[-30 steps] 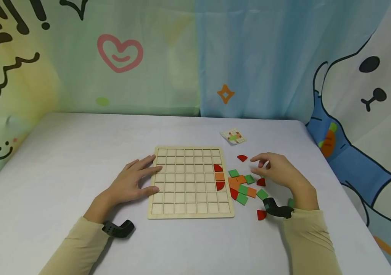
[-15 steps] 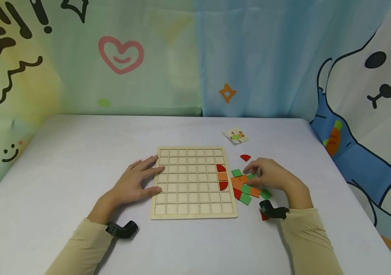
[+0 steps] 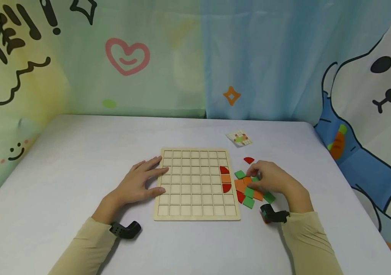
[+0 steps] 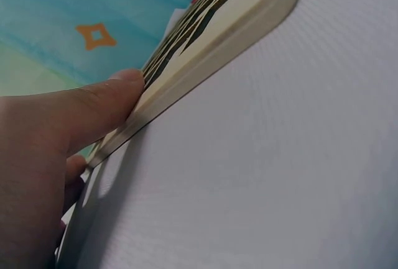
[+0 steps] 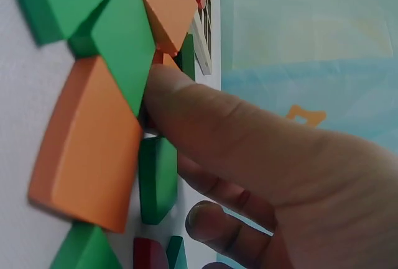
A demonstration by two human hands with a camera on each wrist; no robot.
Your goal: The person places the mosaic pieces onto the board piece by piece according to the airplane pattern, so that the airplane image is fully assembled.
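Note:
A pale wooden grid board (image 3: 197,218) lies flat on the table. My left hand (image 3: 137,185) rests at its left edge, fingers spread, fingertips on the frame; in the left wrist view the thumb (image 4: 115,98) touches the rim. Two red quarter-round tiles (image 3: 227,188) and an orange square tile (image 3: 225,178) sit in cells near its right side. Beside the board, my right hand (image 3: 274,179) reaches into a pile of tiles, its thumb and index finger at either side of an orange tile (image 3: 247,180). Close to the thumb in the right wrist view is a green tile (image 5: 127,45).
Green tiles (image 3: 248,202), orange tiles and red ones lie loose right of the board. A single red tile (image 3: 248,160) lies farther back. Behind it is a small printed pattern card (image 3: 239,138). A patterned curtain (image 3: 168,76) hangs beyond the table.
My right hand has moved left and down into the tile pile, its fingers closing in around an orange tile. My left hand keeps its place on the board. The head view has shifted slightly.

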